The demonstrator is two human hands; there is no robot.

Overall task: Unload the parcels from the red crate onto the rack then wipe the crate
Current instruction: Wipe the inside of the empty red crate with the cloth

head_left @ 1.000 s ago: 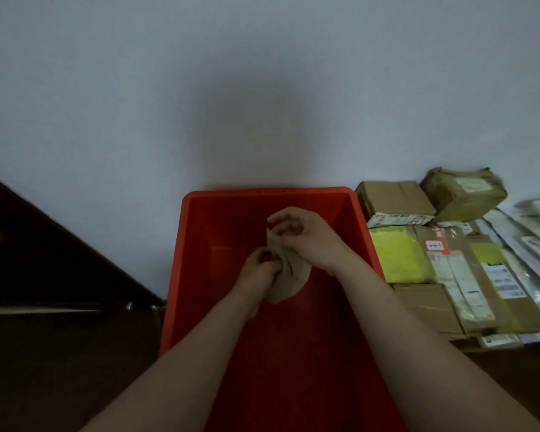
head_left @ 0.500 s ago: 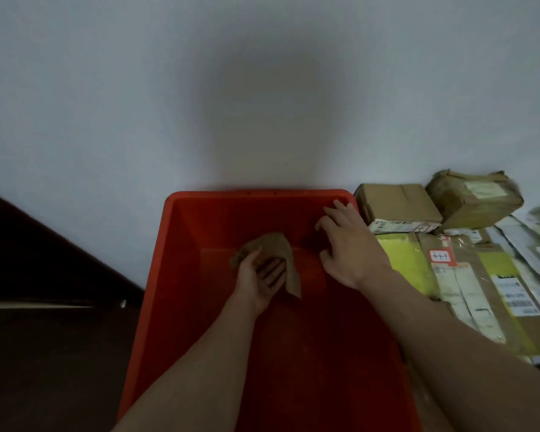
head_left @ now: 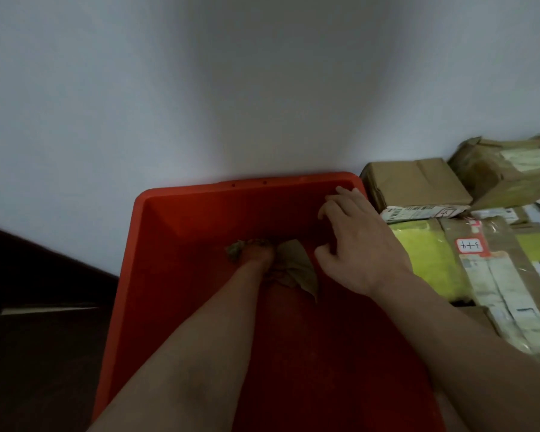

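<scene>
since half a second ago my left hand (head_left: 256, 255) has been sinking deeper into the red crate (head_left: 247, 182), dragging the cloth (head_left: 295, 271) down onto the floor near the far wall, and my right hand (head_left: 360, 244) has been sliding out toward the far right corner.

i'm judging the unloading done: nothing but the cloth is lying in the crate, and the parcels (head_left: 418, 185) are sitting stacked just beside it on the right. so i'm wiping now. to do it well i'm thinking of keeping the cloth spread rather than bunched, pressing evenly, working the floor in overlapping passes from the far wall back toward me, then running it up the side walls and into the corners, while the other hand is steadying the crate so it isn't skating.

the left hand is pressing down on the cloth, which is bunching around it; its fingers are hidden behind the wrist, so i cannot tell whether they are flat or curled. the right hand is holding nothing, fingers spread and loosely bent, fingertips touching the right wall by the rim.
</scene>
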